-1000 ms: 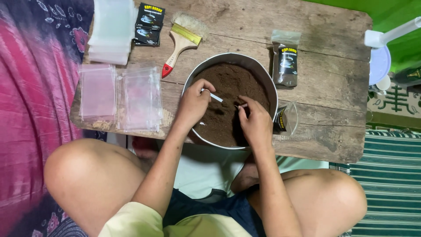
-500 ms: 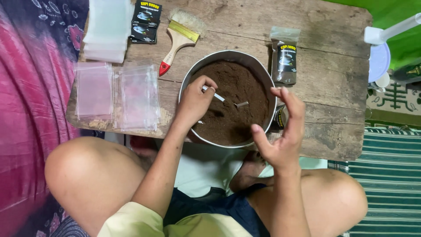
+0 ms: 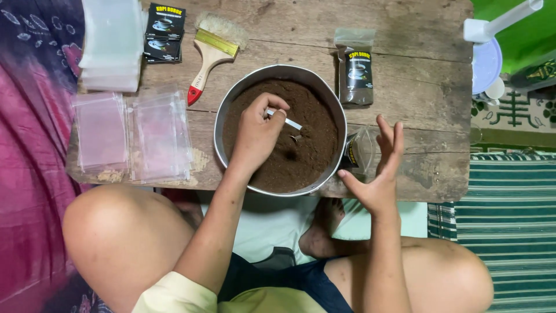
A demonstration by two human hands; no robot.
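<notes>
Head view: the left hand [image 3: 255, 132] is curled shut around a small spoon [image 3: 288, 125] whose bowl sits in the dark powder filling the round metal basin [image 3: 278, 74], while the right hand [image 3: 379, 168] hovers wide open – fingers spread, holding nothing – just beside an open clear pouch [image 3: 360, 152] with a black label. Beyond that hand stands a filled black-labelled pouch [image 3: 354, 71]; left of the spoon hand lie stacked clear bags [image 3: 159, 136], black label cards [image 3: 163, 32] and a brush [image 3: 209, 52]. The spoon's bowl is half buried – hard to make out.

Spoon [image 3: 285, 122]: we see its handle partly covered by the left hand [image 3: 255, 136], its bowl sunk in brown powder [image 3: 307, 156]. Open pouch [image 3: 358, 152], right of the metal basin [image 3: 223, 116]: partly behind the basin's rim. Clear bag stack [image 3: 110, 43], far left of the basin: cut by the top edge.
</notes>
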